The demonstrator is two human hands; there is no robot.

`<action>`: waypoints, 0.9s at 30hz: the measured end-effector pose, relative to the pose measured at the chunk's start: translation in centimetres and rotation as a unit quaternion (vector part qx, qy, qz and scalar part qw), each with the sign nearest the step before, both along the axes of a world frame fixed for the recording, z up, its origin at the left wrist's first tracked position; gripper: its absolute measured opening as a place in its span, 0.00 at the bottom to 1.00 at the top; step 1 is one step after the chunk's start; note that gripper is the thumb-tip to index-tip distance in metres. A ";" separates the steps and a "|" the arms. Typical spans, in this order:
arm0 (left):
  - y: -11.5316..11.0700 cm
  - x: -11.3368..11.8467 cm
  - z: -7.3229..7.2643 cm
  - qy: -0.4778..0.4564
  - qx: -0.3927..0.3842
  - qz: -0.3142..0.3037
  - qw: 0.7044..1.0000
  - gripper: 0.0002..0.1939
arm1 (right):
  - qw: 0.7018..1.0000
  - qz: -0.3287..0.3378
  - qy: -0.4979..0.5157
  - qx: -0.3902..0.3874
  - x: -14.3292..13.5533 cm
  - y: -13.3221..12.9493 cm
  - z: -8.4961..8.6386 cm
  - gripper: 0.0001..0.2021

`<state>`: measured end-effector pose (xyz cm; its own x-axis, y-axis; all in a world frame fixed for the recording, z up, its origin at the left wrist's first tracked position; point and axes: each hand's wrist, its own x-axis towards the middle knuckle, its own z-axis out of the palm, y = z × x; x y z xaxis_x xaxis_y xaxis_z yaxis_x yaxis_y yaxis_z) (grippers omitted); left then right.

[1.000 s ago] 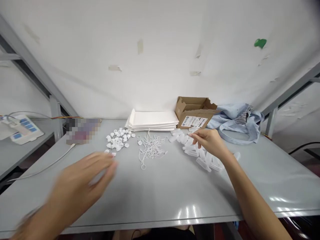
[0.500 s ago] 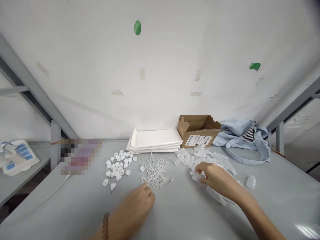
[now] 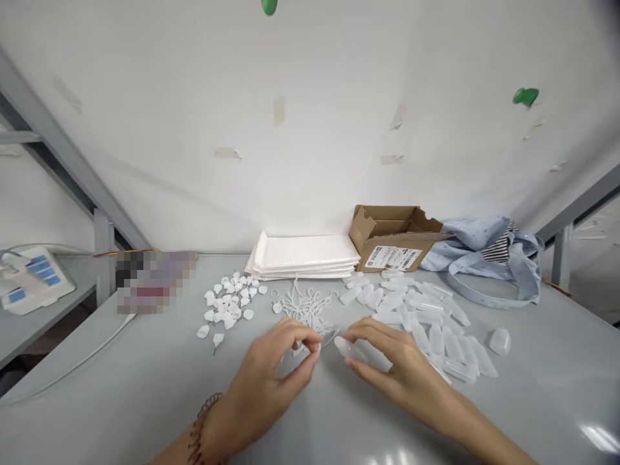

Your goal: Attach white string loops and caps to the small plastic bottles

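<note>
A: Where to find the clear sleeve [image 3: 349, 349]?

B: In the right hand [image 3: 409, 368], grasped between thumb below and fingers above, near the middle of the work surface [image 3: 310, 420].

A: And from the left hand's fingertips?

B: Toward three o'clock, just beside, apparently not touching. Long axis roughly ten to four, with the rounded near end toward the left hand [image 3: 264, 368].

A: Anything in the left?

B: Thumb and index pinched together, apparently on a thin white piece [image 3: 318, 347]; too small to make out properly.

A: Pose of each?

B: Left: reaching in from about eight, fingertips toward two, other fingers curled. Right: reaching in from four, fingertips toward ten, thumb and fingers facing the left hand across a narrow gap.

A: And around them?

B: White looped pieces [image 3: 310, 303] at twelve from the left fingertips, small white caps [image 3: 230, 300] at ten, heaped clear sleeves [image 3: 429, 313] toward two from the right fingertips.
</note>
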<state>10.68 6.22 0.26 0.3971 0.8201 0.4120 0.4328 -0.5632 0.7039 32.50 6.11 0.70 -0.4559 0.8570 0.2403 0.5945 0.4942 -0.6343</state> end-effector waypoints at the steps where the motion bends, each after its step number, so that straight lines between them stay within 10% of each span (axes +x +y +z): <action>1: -0.2 0.1 0.2 -0.014 -0.023 0.016 1.000 0.06 | 0.999 0.008 0.034 0.009 -0.8 -0.5 -0.4 0.08; 19: -0.7 0.7 -1.1 -0.170 -0.167 -0.033 0.971 0.07 | 0.981 0.033 0.092 0.167 -2.5 -2.3 -3.2 0.27; 27: 0.3 -0.3 0.3 -0.095 -0.258 -0.030 0.961 0.08 | 0.981 0.030 0.162 0.099 -3.0 -2.5 -2.9 0.23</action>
